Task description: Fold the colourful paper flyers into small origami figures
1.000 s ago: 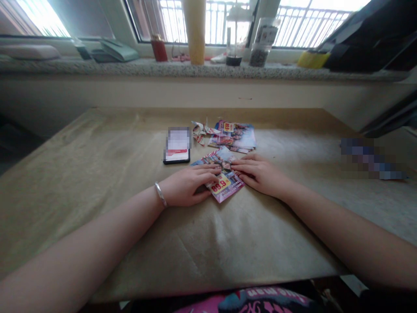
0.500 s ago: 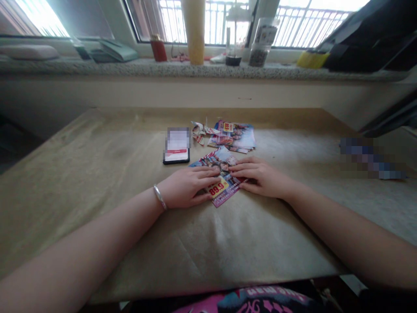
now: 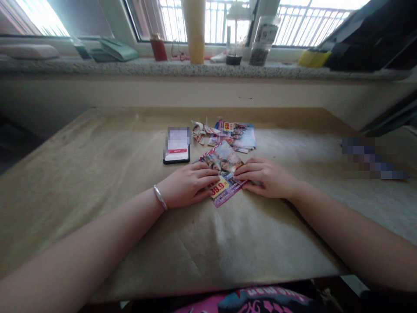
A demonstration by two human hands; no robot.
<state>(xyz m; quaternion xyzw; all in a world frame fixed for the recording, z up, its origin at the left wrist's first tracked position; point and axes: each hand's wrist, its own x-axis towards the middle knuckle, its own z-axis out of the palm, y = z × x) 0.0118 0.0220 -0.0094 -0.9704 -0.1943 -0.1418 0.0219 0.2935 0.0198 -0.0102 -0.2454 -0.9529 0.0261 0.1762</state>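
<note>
A printed flyer (image 3: 225,157) with pictures of people and a yellow price patch lies slantwise between my hands, one corner toward me. My left hand (image 3: 184,184), with a silver bangle at the wrist, grips its left side; the fingertips rest on the print beside the price. On the right edge, my right hand (image 3: 269,178) has its fingers bent onto the paper. What the fingers do underneath is hidden. Just beyond lies a stack of similar flyers (image 3: 243,134), with a folded paper piece (image 3: 202,130) with pointed ends at its left.
A phone (image 3: 177,148) with a blurred screen lies left of the flyers. A blurred item (image 3: 374,161) lies at the table's right edge. Beyond the table (image 3: 114,208), the windowsill (image 3: 124,67) carries bottles, a red container (image 3: 158,48) and a yellow object (image 3: 313,58).
The flyer's far corner has risen or shifted slightly away from me. My right hand has moved a little to the right, uncovering more of the picture. My left fingers cover more of the price.
</note>
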